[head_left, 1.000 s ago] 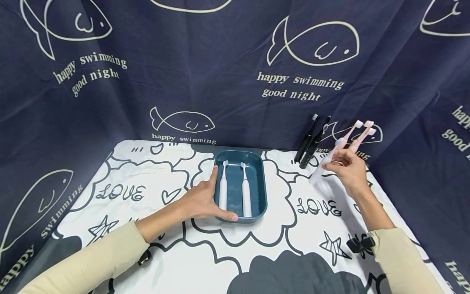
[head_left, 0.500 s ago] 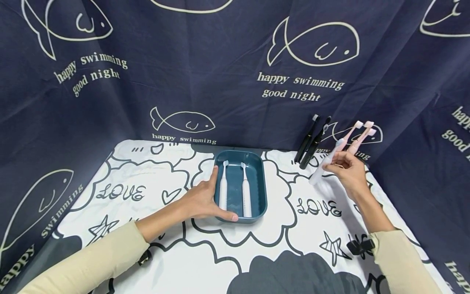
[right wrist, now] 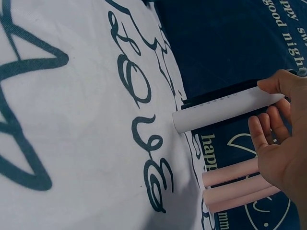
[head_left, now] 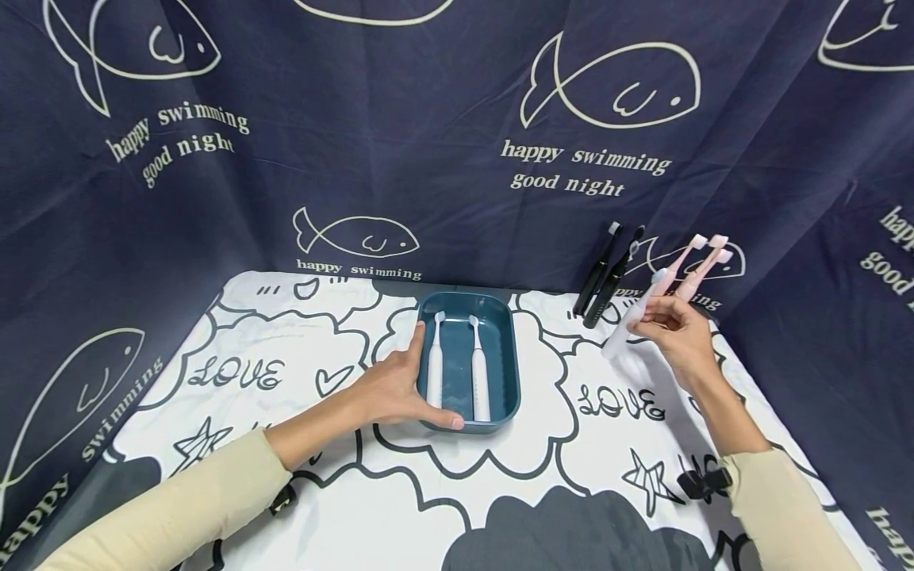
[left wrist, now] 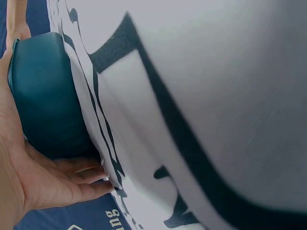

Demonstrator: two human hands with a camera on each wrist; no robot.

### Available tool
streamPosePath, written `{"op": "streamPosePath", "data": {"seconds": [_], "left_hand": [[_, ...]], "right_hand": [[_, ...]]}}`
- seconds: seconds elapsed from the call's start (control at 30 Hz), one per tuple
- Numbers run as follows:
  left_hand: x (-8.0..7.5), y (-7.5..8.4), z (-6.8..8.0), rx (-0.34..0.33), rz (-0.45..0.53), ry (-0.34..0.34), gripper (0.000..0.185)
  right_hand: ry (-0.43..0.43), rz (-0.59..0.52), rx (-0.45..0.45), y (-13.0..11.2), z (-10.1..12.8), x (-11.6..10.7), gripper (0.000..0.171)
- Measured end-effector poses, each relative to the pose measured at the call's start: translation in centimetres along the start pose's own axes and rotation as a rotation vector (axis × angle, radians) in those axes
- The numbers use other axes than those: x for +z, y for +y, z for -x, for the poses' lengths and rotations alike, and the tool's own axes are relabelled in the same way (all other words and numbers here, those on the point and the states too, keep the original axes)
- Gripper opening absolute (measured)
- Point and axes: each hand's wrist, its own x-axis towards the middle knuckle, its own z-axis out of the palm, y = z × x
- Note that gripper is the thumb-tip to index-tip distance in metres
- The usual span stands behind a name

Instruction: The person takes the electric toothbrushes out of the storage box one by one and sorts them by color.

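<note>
A pale toothbrush (head_left: pixel 630 316) is pinched by the R hand (head_left: pixel 678 333) at centre-right of the head view, fingertips closed on its upper shaft; thumb on the shaft is seen in the wrist view (right wrist: pixel 225 108). Its long axis runs diagonally: brush head toward upper right, butt end pointing lower left and lifted off the cloth (head_left: pixel 543 468). The teal tray (head_left: pixel 510 357) lies to frame-left of the grip, near centre, long axis running top to bottom of frame. So the held brush is tilted across the tray's axis, not parallel w/ it.

Two white toothbrushes (head_left: pixel 457 369) are already laid side by side in the tray, heads toward the top, w/ bare floor to their right. The tray's left rim and near corner are held by the L hand (head_left: pixel 393 388), fingers curled round the wall (left wrist: pixel 43 96). The L hand is nearer the tray; the R hand is apart from it.

Two black toothbrushes (head_left: pixel 603 274) and pink toothbrushes (head_left: pixel 703 262) are leaned on the backdrop just beside the R hand.
</note>
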Motion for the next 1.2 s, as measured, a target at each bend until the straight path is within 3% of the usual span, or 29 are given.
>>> {"op": "streamPosePath", "data": {"seconds": [0.2,0.63,0.9,1.1,1.2], "left_hand": [[0.0,0.0,0.0,-0.005,-0.005,-0.001,0.172],[0.0,0.1,-0.1,-0.01,-0.002,-0.003,0.172],[-0.1,0.1,0.0,-0.018,-0.008,-0.001,0.172],[0.0,0.1,0.0,-0.02,-0.007,-0.002,0.172],[0.0,0.1,0.0,-0.007,-0.002,0.002,0.172]], "right_hand": [[-0.002,-0.026,0.009,0.1,0.5,-0.3,0.044],[-0.018,0.025,0.077,0.5,1.9,-1.3,0.036],[-0.108,0.052,0.206,0.5,2.6,-1.6,0.026],[-0.19,0.177,0.304,0.2,3.0,-1.4,0.014],[-0.229,0.255,0.345,0.3,3.2,-1.3,0.019]]}}
